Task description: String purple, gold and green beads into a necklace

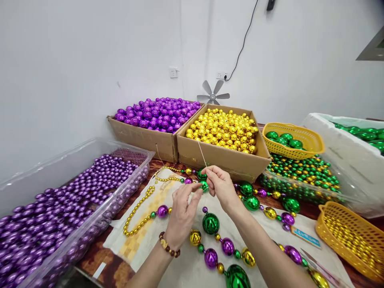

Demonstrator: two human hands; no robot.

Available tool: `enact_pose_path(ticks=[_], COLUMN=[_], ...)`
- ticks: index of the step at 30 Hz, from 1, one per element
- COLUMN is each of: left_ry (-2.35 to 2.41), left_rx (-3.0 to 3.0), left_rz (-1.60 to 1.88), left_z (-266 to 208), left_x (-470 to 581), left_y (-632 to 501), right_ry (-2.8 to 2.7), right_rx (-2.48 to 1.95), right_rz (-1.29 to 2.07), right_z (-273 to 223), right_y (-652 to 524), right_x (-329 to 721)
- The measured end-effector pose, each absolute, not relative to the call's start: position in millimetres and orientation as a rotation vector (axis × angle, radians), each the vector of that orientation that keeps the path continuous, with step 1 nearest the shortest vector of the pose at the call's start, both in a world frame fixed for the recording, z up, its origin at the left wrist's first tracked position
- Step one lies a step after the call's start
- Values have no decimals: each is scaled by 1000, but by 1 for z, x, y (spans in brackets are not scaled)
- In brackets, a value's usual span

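Observation:
My right hand [221,185] pinches a thin pale string [202,153], whose straight end sticks up past the fingertips. Close beside it, my left hand [185,210] has thumb and forefinger together on the lower part of that string. Behind the fingertips a green bead [204,186] shows in part; I cannot tell whether it is on the string. Below the hands, strung green, purple and gold beads [211,223] lie on a pale cloth [180,272]. Left of my left hand curves a strand of small gold beads [129,222].
Cardboard boxes of purple balls [159,114] and gold balls [222,130] stand at the back. A clear tub [147,162] of purple beads is left. Yellow baskets [324,206] [318,146], a foam box [318,124], scissors [318,266] and a blue-labelled packet [306,237] are right.

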State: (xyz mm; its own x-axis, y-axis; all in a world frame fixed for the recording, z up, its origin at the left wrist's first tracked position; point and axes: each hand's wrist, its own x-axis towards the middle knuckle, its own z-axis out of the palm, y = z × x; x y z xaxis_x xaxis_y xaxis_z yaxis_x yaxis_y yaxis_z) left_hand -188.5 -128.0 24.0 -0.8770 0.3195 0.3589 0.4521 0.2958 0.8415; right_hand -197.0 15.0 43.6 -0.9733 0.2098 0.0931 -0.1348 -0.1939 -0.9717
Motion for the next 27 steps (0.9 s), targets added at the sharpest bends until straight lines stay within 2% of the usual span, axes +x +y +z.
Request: enact_pose_path(ticks=[5, 11, 15, 22, 25, 27], left_ry=[-2613, -2809, -2836, -2769, -2580, -2436], left_rx=[-879, -859, -838, -827, -815, -814], left_rz=[-1505, -802, -610, -718, -962, -985], left_z=[15, -11, -17, -11, 18, 49], left_x=[-196, -207, -206, -214, -238, -266], left_y=[-124, -137, -140, -150, -150, -140], right_ry=[-1833, -1851, -1895, -1962, -1935, -1885], right_rx=[-126, -212, -197, -342, -333, -350], right_rz=[2268, 2292, 2372, 2255, 2230, 2255], right_z=[32, 12, 6, -8, -19, -25], right_y=[20, 26, 21, 27, 26, 24], right_x=[-191, -175, -163, -149, -145, -142])
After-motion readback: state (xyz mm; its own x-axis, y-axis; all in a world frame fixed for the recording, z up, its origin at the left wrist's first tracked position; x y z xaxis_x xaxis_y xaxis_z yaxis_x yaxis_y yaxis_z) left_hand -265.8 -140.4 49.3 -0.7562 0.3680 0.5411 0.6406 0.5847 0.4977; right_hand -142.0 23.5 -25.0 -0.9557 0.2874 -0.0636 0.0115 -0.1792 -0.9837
